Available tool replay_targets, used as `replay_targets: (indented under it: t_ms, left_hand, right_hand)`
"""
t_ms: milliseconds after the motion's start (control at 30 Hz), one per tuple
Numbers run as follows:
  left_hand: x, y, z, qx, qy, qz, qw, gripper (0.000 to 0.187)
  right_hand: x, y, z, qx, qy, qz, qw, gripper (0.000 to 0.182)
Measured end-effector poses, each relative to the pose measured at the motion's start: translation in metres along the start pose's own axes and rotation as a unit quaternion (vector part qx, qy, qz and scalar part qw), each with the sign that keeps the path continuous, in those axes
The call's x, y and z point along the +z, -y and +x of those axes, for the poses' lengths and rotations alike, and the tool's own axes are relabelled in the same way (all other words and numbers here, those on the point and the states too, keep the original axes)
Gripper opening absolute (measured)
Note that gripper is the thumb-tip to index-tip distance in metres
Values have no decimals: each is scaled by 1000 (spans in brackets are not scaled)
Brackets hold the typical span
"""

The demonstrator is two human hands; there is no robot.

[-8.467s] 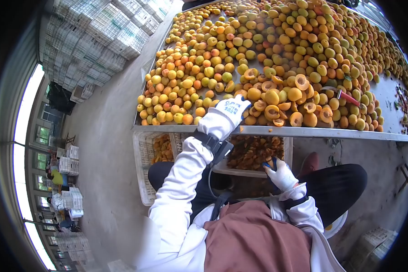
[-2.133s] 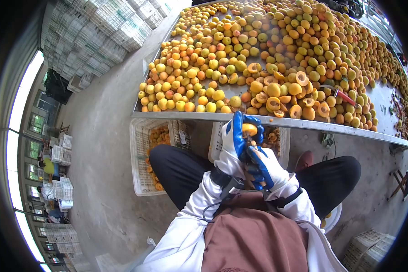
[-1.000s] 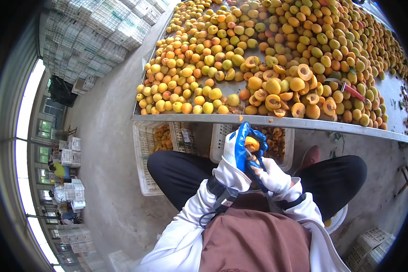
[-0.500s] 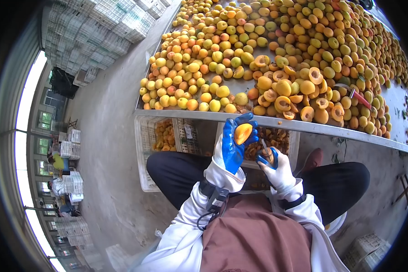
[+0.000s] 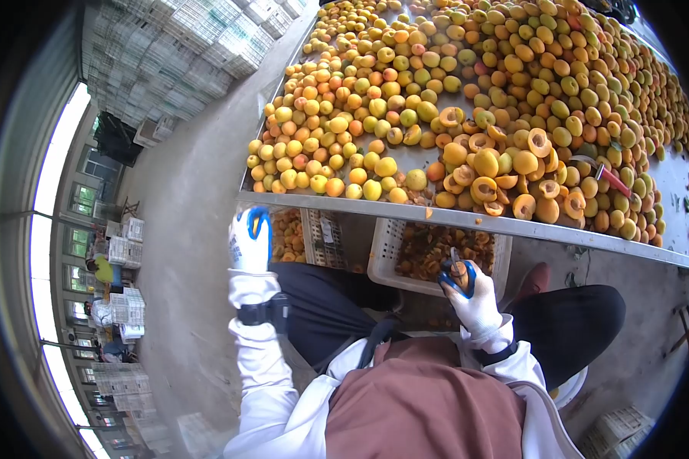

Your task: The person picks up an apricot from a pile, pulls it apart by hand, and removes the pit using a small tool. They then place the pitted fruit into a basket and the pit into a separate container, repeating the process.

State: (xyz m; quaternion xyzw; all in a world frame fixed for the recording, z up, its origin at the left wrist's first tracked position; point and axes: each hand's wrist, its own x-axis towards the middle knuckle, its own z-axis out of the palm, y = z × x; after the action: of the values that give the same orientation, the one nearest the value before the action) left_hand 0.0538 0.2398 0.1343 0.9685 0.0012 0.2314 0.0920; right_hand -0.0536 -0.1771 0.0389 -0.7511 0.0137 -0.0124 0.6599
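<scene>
My left hand (image 5: 251, 239), in a white glove with blue fingers, hangs by the table's left front corner, over the edge of a crate of apricot pieces (image 5: 287, 236). Its fingers are curled, thumb and forefinger forming a loop; anything within them is hidden. My right hand (image 5: 471, 294), gloved alike, is closed around the wooden handle of a small knife (image 5: 458, 268), its blade pointing up. Beyond it, a white crate (image 5: 383, 252) holds dark orange scraps. Whole apricots (image 5: 344, 130) and cut halves (image 5: 484, 188) lie on the metal table.
The table's metal front edge (image 5: 360, 206) runs ahead of both hands. A red-handled tool (image 5: 614, 182) lies among the fruit. My knees are below the table's edge. Stacked crates (image 5: 161, 57) stand at the back left; people and more crates are far left.
My left hand has moved left, away from my right hand, and its fingers have curled. The apricot half on its palm is no longer visible. My right hand still holds the knife, slightly lower.
</scene>
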Motion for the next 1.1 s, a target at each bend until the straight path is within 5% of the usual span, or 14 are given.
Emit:
replay_targets:
  t_ms: [33,100,200,300,433,567,700,800,867,933,967,1100]
  left_hand:
    - [-12,-4,2,-41,92,209,973,27]
    - [-12,-7,9,30,89,269,959,28]
    - [10,-64,47,127,90,79,985,39]
    - [69,-137,96,284,117,-80,948,51]
    - [139,-218,134,360,257,65,894,62]
    - [180,-225,133,466,165,158,855,51]
    - [156,-259,143,332,324,251,850,45]
    - [133,-252,143,96,307,-11,947,48]
    - [161,-207,132,-29,300,-449,841,36]
    - [109,-213,87,-178,285,-699,631,29]
    - [96,-213,64,-233,257,-780,520,27]
    - [99,-198,-5,-274,300,-857,317,37]
  right_hand:
    - [-1,0,1,10,1,-3,1000,30]
    - [0,-2,2,8,-4,-4,1000,30]
    - [-3,8,4,45,23,-28,998,27]
    - [-7,6,5,52,14,-22,998,28]
    - [-12,2,5,58,-10,-35,998,32]
    - [-17,0,3,59,-12,-32,998,31]
    - [-16,-4,2,44,-12,-24,999,32]
    - [-15,-3,2,34,-10,-37,999,31]
    - [-14,1,1,40,-10,-1,999,31]
    - [-9,-7,1,34,-14,23,999,30]
    - [-6,-10,0,29,-22,45,998,30]
    - [-4,23,0,24,67,75,995,28]
